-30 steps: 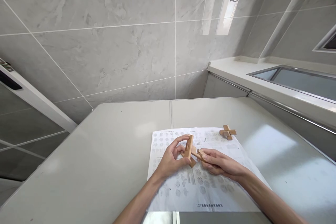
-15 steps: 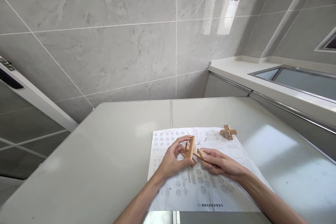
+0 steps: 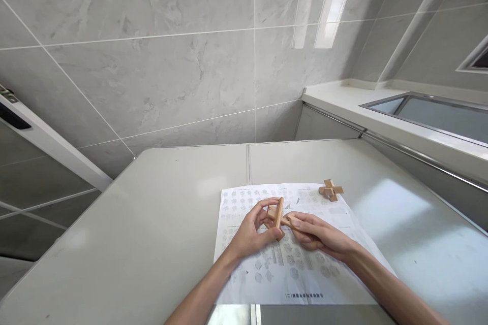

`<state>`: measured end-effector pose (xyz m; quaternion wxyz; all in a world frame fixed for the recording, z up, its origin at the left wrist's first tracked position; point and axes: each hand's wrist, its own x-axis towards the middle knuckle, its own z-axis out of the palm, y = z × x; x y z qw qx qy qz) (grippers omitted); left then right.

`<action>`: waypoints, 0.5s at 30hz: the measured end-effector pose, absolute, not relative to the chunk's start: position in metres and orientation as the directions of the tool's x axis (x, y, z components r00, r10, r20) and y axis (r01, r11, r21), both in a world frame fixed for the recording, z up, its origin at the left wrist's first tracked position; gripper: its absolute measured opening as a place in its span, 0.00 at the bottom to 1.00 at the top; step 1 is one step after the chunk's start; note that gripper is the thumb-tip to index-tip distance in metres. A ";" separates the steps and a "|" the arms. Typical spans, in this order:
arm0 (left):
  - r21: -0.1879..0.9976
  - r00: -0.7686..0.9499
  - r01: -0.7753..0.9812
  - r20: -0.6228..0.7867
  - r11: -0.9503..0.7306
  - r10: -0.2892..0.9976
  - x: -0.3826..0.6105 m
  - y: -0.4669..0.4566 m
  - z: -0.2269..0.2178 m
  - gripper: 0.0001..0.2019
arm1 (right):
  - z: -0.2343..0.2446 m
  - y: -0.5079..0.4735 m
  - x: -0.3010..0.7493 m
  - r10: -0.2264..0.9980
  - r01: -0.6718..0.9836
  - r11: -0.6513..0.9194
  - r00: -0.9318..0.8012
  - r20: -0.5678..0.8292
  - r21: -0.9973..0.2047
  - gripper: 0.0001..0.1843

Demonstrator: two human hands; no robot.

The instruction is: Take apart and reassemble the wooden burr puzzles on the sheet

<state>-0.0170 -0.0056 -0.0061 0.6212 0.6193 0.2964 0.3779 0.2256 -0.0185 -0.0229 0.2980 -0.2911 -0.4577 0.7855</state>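
Observation:
My left hand [image 3: 256,230] grips wooden puzzle pieces [image 3: 279,213], thumb at the bottom and fingers at the top of an upright flat bar. Another wooden bar [image 3: 288,220] crosses it and reaches to the right. The end of that bar is pinched in my right hand [image 3: 317,232]. How the pieces interlock is partly hidden by my fingers. Both hands are above a printed instruction sheet [image 3: 267,287] with rows of small grey puzzle drawings. A cross-shaped assembly of wooden puzzle pieces [image 3: 331,190] lies at the sheet's far right corner.
The sheet lies on a pale table [image 3: 152,233] with a seam across it. Tiled walls [image 3: 160,86] rise behind. On the right is a white counter [image 3: 328,95] with an inset sink [image 3: 438,114]. A white-framed door [image 3: 57,144] stands at the left.
The crossing bar in my hands has shifted slightly and shows more to the left of the upright bar. Both hands keep their grip. The view has moved a little.

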 end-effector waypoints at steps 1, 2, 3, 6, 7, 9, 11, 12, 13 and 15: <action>0.994 0.547 -0.099 0.096 -0.049 0.832 -0.017 -0.006 -0.006 0.36 | -0.023 -0.019 0.225 0.747 -0.208 -0.405 -0.637 -0.192 -0.890 0.21; 0.995 0.556 -0.095 0.085 -0.039 0.827 -0.017 -0.006 -0.006 0.36 | -0.023 -0.019 0.225 0.759 -0.212 -0.406 -0.620 -0.199 -0.889 0.20; 0.996 0.563 -0.091 0.072 -0.025 0.824 -0.017 -0.006 -0.006 0.38 | -0.023 -0.019 0.225 0.770 -0.212 -0.405 -0.604 -0.207 -0.889 0.20; 0.997 0.574 -0.075 0.028 0.018 0.818 -0.017 -0.007 -0.007 0.42 | -0.022 -0.020 0.222 0.794 -0.195 -0.387 -0.567 -0.218 -0.901 0.21; 0.997 0.578 -0.070 0.017 0.030 0.816 -0.017 -0.007 -0.007 0.43 | -0.022 -0.020 0.221 0.802 -0.190 -0.376 -0.557 -0.216 -0.907 0.22; 0.997 0.580 -0.059 -0.001 0.043 0.815 -0.017 -0.006 -0.007 0.45 | -0.022 -0.021 0.219 0.815 -0.183 -0.353 -0.542 -0.206 -0.917 0.23; 0.998 0.570 -0.044 -0.011 0.044 0.821 -0.017 -0.007 -0.008 0.45 | -0.021 -0.021 0.217 0.828 -0.178 -0.328 -0.528 -0.192 -0.928 0.23; 0.998 0.565 -0.038 -0.012 0.041 0.825 -0.017 -0.007 -0.008 0.46 | -0.021 -0.022 0.215 0.833 -0.172 -0.314 -0.522 -0.184 -0.934 0.23; 0.999 0.561 -0.031 -0.012 0.035 0.828 -0.017 -0.007 -0.008 0.46 | -0.020 -0.022 0.214 0.838 -0.163 -0.298 -0.517 -0.176 -0.941 0.23; 1.000 0.549 -0.012 -0.007 0.017 0.836 -0.016 -0.008 -0.007 0.46 | -0.020 -0.024 0.213 0.844 -0.144 -0.267 -0.512 -0.159 -0.953 0.23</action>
